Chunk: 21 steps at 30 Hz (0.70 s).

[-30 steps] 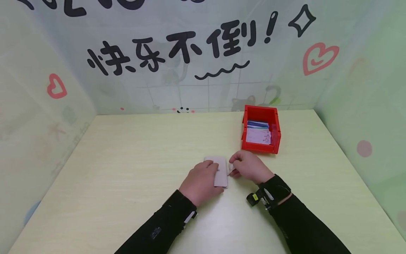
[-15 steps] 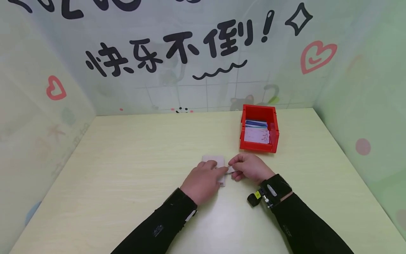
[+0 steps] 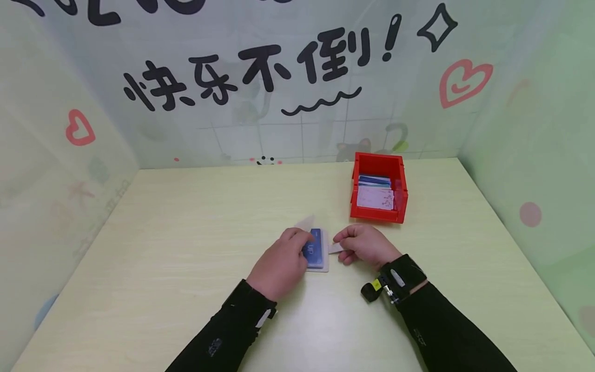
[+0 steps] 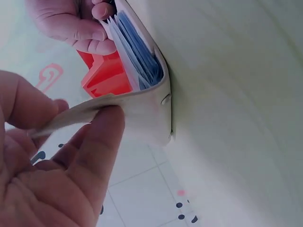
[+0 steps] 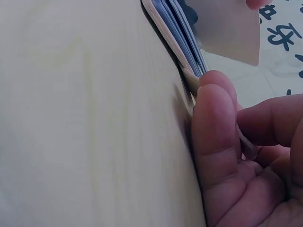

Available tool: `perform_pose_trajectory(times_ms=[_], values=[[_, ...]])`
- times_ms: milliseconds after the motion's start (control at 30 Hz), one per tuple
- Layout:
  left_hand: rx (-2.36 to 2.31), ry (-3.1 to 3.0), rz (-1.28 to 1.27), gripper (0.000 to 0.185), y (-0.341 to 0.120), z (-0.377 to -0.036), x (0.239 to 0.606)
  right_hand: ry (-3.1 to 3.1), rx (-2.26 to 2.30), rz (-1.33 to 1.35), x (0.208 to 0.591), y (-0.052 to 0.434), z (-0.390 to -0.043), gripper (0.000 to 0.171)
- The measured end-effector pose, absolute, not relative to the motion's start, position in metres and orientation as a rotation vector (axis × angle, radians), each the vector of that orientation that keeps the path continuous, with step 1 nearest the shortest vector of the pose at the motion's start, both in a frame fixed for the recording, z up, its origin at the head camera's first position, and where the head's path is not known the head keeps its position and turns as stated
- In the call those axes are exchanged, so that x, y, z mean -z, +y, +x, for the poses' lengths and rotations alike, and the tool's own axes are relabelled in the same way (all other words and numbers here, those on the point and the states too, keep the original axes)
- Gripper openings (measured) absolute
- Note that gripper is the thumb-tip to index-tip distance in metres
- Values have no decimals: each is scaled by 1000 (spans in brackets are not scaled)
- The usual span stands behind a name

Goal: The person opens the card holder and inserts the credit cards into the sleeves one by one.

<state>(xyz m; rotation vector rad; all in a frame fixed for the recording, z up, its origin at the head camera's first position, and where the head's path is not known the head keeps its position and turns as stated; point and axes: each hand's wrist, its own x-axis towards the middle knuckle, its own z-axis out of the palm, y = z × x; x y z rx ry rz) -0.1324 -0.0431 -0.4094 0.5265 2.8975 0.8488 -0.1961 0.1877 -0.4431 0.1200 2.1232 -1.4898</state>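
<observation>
Mid-table, fingers (image 3: pixel 304 238) on wallet (image 3: pixel 317 251) edges.

Two hands open a card wallet on a pale table

The left hand (image 3: pixel 279 263) lifts the flap of the wallet (image 3: pixel 316 251), baring a blue card; the right hand (image 3: pixel 364 244) pinches its other edge, a red bin (image 3: pixel 378 188) of cards just beyond.

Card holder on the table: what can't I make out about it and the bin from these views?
- Card holder: how many cards it holds; head view too small, left hand covers part.
- Blue card: print too small to read.
- Tab pinched by right hand: fingers hide most of it in the head and right wrist views.
- Red bin: lower cards hidden by the top card.
</observation>
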Motion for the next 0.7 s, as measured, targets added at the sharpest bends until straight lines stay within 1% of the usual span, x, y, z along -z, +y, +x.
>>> perform_pose_trajectory(times_ms=[167,333,533,700], values=[[-989,2894,359,32,-47,-133,406,2125,1486,131,442,187,-196,25],[-963,2981,241,29,-55,-136,406,2132,1481,126,444,187,-196,25],[-808,3085,143,39,-63,-141,414,2128,1494,136,447,188,-197,24],[-572,3113,233,51,-63,-143,418,2126,1502,135,448,188,-198,24]])
